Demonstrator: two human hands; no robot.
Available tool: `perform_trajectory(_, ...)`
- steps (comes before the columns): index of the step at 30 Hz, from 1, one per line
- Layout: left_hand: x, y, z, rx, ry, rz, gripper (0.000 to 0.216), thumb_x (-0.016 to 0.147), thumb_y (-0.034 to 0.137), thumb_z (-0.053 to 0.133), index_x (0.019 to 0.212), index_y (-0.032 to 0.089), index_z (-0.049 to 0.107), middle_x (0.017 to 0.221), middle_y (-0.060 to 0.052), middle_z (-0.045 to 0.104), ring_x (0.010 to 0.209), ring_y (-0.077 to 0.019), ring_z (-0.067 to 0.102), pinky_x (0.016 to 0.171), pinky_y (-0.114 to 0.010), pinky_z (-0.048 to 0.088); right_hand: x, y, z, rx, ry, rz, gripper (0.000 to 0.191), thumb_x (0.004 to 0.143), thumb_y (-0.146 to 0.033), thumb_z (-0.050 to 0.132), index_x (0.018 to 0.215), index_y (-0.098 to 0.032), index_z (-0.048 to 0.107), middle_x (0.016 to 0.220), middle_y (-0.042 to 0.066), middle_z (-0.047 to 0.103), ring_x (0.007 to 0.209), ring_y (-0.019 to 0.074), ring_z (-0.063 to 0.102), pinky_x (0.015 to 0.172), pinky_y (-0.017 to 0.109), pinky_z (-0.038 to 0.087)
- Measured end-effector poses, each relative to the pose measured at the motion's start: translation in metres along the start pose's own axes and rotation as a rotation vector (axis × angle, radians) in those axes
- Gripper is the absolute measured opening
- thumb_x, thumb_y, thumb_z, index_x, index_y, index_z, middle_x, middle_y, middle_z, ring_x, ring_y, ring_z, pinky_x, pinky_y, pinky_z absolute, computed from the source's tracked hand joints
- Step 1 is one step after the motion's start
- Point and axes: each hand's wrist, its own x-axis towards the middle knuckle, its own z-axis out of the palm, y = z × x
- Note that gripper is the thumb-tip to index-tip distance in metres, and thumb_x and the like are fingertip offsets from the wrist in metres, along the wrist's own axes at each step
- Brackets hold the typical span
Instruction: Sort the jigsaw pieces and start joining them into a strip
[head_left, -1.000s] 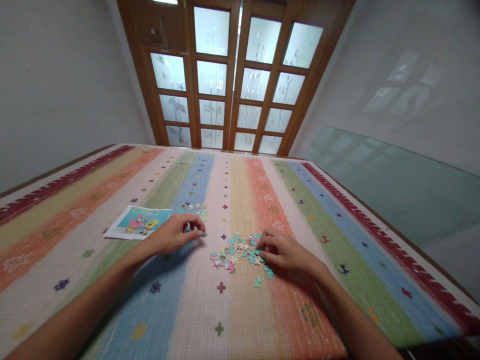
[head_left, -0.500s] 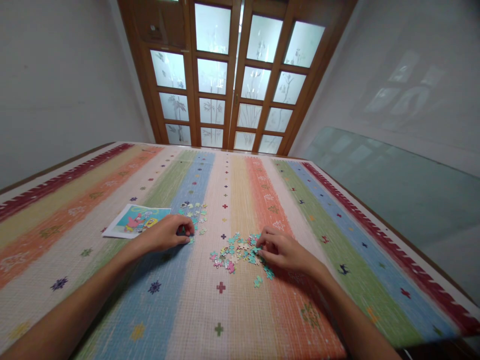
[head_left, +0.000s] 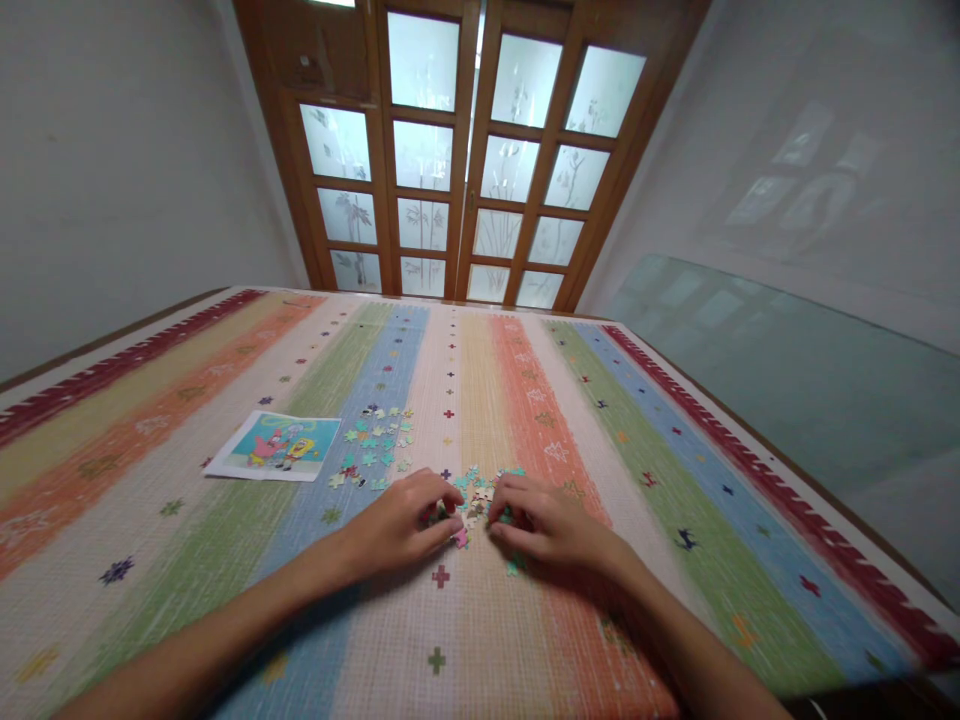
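A loose heap of small jigsaw puzzle pieces (head_left: pixel 474 497), teal, cream and pink, lies on the striped cloth between my hands. My left hand (head_left: pixel 415 518) is over the heap's left side, with its thumb and curved fingers apart around some pieces. Across from it, my right hand (head_left: pixel 551 517) has its fingers curled and the thumb close to them at the heap's right side, on a puzzle piece mostly hidden by the fingers. A pink piece (head_left: pixel 461 539) shows beside my left thumb. Several more puzzle pieces (head_left: pixel 369 459) lie spread out beyond my left hand.
To the left lies a printed cartoon picture (head_left: pixel 277 447) on paper. A striped, patterned tablecloth (head_left: pixel 442 620) covers the large table. Behind it stand wooden doors (head_left: pixel 461 200) with frosted panes. A pale glass panel (head_left: pixel 787 330) leans by the right wall.
My left hand has moved right from the spread-out pieces to the heap, uncovering the picture and those pieces. My right hand has shifted slightly left over the heap.
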Motion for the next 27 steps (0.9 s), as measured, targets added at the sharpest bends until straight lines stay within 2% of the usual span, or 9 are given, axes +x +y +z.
perform_trajectory(5, -0.002, 0.003, 0.016, 0.057, 0.009, 0.089, 0.014, 0.099, 0.026, 0.063, 0.11, 0.02, 0.07, 0.103, -0.009, 0.067, 0.1, -0.0251, 0.061, 0.088, -0.039, 0.051, 0.001, -0.002, 0.002, -0.089, 0.04, 0.015, 0.011, 0.094, -0.016, 0.058, 0.1, -0.019, 0.067, 0.094, 0.004, 0.063, 0.082, 0.018, 0.058, 0.075, 0.03, 0.044)
perform_trajectory(10, 0.004, -0.002, 0.03, 0.14, 0.07, 0.046, 0.022, 0.099, 0.023, 0.062, 0.119, 0.02, 0.071, 0.099, -0.008, 0.063, 0.096, -0.0253, 0.059, 0.086, -0.041, 0.052, 0.001, 0.001, -0.002, -0.134, 0.081, 0.04, 0.013, 0.097, -0.018, 0.058, 0.104, -0.018, 0.068, 0.093, 0.004, 0.063, 0.078, 0.0175, 0.058, 0.073, 0.03, 0.044)
perform_trajectory(16, 0.01, -0.005, 0.039, 0.173, 0.114, 0.049, 0.009, 0.098, 0.021, 0.061, 0.096, 0.019, 0.07, 0.092, -0.006, 0.061, 0.093, -0.0242, 0.057, 0.085, -0.04, 0.051, 0.003, 0.008, -0.002, -0.118, 0.182, 0.026, 0.014, 0.101, -0.021, 0.055, 0.099, -0.018, 0.069, 0.087, 0.004, 0.064, 0.075, 0.017, 0.058, 0.07, 0.029, 0.044)
perform_trajectory(20, 0.01, -0.003, 0.04, 0.134, 0.121, 0.027, 0.006, 0.097, 0.019, 0.06, 0.094, 0.019, 0.066, 0.089, -0.005, 0.061, 0.09, -0.0231, 0.057, 0.084, -0.039, 0.051, 0.003, 0.01, -0.004, -0.113, 0.247, 0.045, 0.014, 0.097, -0.018, 0.055, 0.098, -0.018, 0.069, 0.08, 0.002, 0.063, 0.069, 0.0169, 0.055, 0.066, 0.029, 0.042)
perform_trajectory(22, 0.009, -0.002, 0.04, 0.118, 0.119, 0.017, 0.006, 0.095, 0.018, 0.06, 0.097, 0.019, 0.066, 0.09, -0.005, 0.061, 0.09, -0.0231, 0.057, 0.084, -0.039, 0.051, 0.003, 0.009, -0.006, -0.111, 0.255, 0.053, 0.014, 0.096, -0.018, 0.055, 0.097, -0.018, 0.069, 0.079, 0.002, 0.062, 0.068, 0.0166, 0.054, 0.065, 0.029, 0.041)
perform_trajectory(27, 0.008, 0.002, 0.041, 0.139, 0.098, 0.024, 0.023, 0.096, 0.018, 0.06, 0.117, 0.02, 0.069, 0.099, -0.007, 0.061, 0.096, -0.0243, 0.057, 0.088, -0.041, 0.052, 0.003, 0.008, -0.008, -0.112, 0.282, 0.083, 0.012, 0.095, -0.017, 0.057, 0.094, -0.019, 0.069, 0.077, 0.0, 0.06, 0.066, 0.0154, 0.053, 0.064, 0.028, 0.04)
